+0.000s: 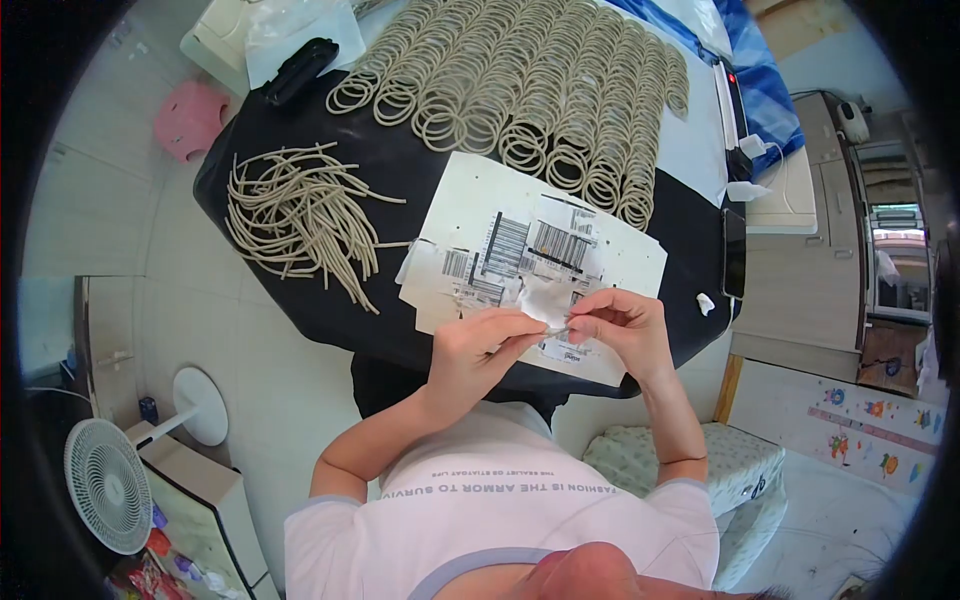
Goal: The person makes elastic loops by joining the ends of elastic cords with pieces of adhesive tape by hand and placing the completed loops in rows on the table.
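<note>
My left hand (480, 345) and my right hand (628, 330) meet above the near part of a white sheet with barcode labels (435, 215). Both are closed in a pinch, with the fingertips almost touching. Between them shows a short bit of a thin, greyish cord-like piece (557, 331); the fingers cover most of it. To the left lies a loose heap of beige cords (300, 215). Beyond the sheet, many beige rings (520, 80) lie overlapping in long rows.
A black case (302, 70) lies at the table's far left. On the right edge are a phone (734, 252) and a crumpled white scrap (705, 303). A white fan (108, 485) stands on the left, and a padded seat (690, 455) is at the lower right.
</note>
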A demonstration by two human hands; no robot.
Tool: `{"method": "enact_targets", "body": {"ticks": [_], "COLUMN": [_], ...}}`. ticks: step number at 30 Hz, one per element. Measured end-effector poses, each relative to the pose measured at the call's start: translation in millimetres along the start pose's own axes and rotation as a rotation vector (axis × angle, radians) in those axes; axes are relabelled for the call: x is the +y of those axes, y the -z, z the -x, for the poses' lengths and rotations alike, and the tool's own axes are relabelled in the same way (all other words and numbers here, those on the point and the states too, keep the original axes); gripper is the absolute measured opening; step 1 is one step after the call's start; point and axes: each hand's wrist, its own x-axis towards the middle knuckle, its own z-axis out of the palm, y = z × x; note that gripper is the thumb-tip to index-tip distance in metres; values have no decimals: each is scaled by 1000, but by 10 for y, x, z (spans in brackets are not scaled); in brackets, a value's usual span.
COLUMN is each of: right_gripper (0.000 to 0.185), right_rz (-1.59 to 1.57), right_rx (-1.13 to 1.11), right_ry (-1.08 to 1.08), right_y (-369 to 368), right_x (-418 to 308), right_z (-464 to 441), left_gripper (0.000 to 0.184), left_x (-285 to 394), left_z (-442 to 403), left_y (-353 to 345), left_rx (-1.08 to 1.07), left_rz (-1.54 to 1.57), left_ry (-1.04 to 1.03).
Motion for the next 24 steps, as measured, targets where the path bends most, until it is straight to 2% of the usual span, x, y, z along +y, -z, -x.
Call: {"method": "enact_targets", "body": {"ticks": [5,11,14,24], "right_gripper": [11,12,15,16], "right_rz": [201,694,823,1016], "right_rx": [22,25,48,22], "right_ry": [62,338,481,554], "right_y": [-29,-116,-143,-191], "right_x": [20,-55,-27,-36], "right_z": [1,-32,-56,-83], "left_gripper": [15,17,16,15], "left_x": [19,9,12,1], "left_z": [-19,12,9,7], "left_y": [-14,3,-2,0], "left_rx": [18,-25,-30,-38], "left_rz": [-42,-73,-101,-155], "left_ry": [-9,27,16,-41]}}
